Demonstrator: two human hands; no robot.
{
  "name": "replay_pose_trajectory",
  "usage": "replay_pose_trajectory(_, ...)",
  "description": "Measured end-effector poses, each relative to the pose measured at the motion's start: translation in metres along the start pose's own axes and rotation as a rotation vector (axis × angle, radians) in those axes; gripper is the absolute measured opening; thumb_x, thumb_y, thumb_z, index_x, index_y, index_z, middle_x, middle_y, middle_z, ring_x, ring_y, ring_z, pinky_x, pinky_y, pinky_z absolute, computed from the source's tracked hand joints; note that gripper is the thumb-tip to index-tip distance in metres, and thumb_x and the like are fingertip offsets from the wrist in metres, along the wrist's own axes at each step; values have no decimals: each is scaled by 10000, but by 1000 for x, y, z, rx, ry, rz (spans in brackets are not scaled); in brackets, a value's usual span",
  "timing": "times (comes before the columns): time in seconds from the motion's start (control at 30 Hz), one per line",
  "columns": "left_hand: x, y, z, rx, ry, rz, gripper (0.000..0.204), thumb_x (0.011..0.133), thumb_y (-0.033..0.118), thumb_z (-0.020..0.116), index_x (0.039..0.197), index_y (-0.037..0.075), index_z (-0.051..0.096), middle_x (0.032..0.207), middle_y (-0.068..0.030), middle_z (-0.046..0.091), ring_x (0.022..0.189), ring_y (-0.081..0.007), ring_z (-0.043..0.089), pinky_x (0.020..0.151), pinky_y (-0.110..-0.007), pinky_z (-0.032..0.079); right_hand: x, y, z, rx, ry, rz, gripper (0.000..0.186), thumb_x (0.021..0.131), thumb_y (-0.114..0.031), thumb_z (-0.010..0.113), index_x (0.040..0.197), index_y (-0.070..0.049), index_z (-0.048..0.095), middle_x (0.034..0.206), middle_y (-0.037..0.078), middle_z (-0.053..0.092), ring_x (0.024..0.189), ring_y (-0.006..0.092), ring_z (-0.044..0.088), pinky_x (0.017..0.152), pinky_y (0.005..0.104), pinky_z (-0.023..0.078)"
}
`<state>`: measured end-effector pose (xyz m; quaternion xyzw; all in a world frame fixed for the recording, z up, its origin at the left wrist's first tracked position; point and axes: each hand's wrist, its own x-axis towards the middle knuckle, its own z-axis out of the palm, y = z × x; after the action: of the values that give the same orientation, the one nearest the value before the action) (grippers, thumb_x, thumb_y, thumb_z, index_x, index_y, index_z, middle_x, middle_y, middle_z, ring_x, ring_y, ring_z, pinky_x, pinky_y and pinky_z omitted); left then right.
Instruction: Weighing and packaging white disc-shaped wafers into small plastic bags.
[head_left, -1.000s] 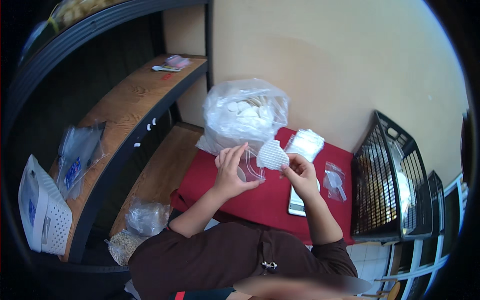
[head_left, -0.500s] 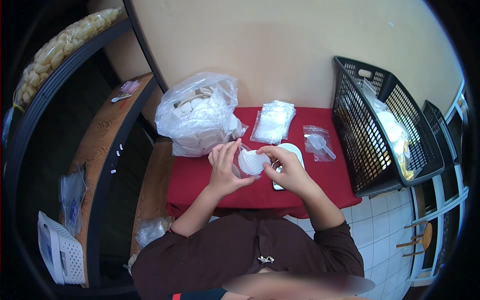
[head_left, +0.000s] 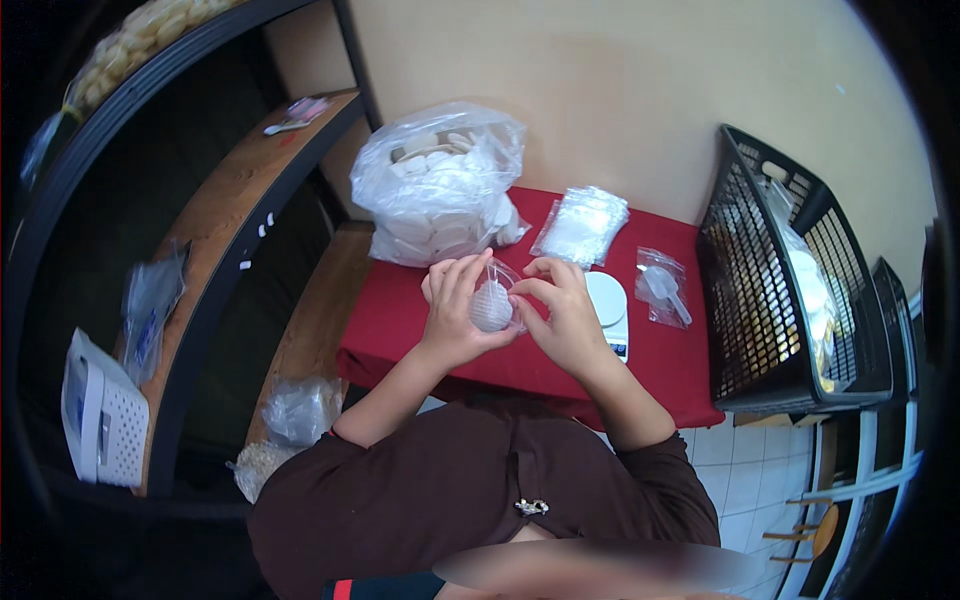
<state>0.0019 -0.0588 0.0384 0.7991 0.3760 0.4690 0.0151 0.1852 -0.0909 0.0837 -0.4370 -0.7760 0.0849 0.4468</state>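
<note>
Over the red-covered table, my left hand [head_left: 452, 308] is closed around a small clear plastic bag [head_left: 506, 272]. White round pieces with a waffle-like texture [head_left: 491, 308] sit inside the bag, low between my hands. My right hand [head_left: 562, 318] pinches the bag's right edge with thumb and forefinger. Just right of that hand, partly behind it, lies a white kitchen scale [head_left: 608, 297]. Beyond my left hand stands a large clear bag [head_left: 440, 185] filled with similar white round pieces.
A stack of clear bags [head_left: 583, 225] and a bagged scoop [head_left: 663, 285] lie on the red cloth [head_left: 390, 330]. A tall black crate [head_left: 755, 330] with packed goods stands at the right. Shelves [head_left: 235, 200] run along the left, holding a white basket [head_left: 120, 430].
The white pieces, earlier at my right fingers by the bag's mouth, now sit lower inside the bag. My right fingers have shifted to its edge. The whole view has turned somewhat.
</note>
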Motion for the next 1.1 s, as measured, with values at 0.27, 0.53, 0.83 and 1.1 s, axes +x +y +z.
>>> replay_pose_trajectory(0.27, -23, -28, -40, 32, 82, -52, 1017, 527, 371, 876, 1400, 82, 441, 1320, -111, 507, 1191, -305, 437, 1004, -453, 288, 32, -13, 35, 245, -210, -142, 149, 836, -80, 691, 981, -55, 709, 1072, 128, 602, 986, 295, 553, 869, 389, 468)
replay_pose_trajectory(0.53, -73, -88, -88, 33, 109, -177, 827, 587, 331, 867, 1315, 108, 544, 1221, -70, 597, 1132, -286, 504, 995, -425, 313, 128, 17, 46, 23, -78, -134, 284, 800, 118, 504, 1003, -14, 651, 975, 152, 623, 944, 331, 601, 818, 397, 489)
replay_pose_trajectory(0.83, -92, -135, -86, -91, -76, -284, 976, 567, 401, 889, 1390, 87, 469, 1317, -106, 529, 1233, -304, 452, 1034, -449, 302, 257, 90, 157, -473, -358, -128, 217, 854, -63, 573, 1048, -61, 670, 1215, 178, 576, 1160, 355, 534, 988, 429, 435)
replay_pose_trajectory(1.1, -95, -166, -83, -204, -112, -227, 945, 612, 456, 849, 1391, 87, 463, 1334, -93, 516, 1246, -282, 428, 1040, -449, 271, 342, 93, 213, -774, -472, -217, 289, 885, -161, 508, 1115, -61, 651, 1277, 194, 573, 1198, 368, 530, 964, 491, 444)
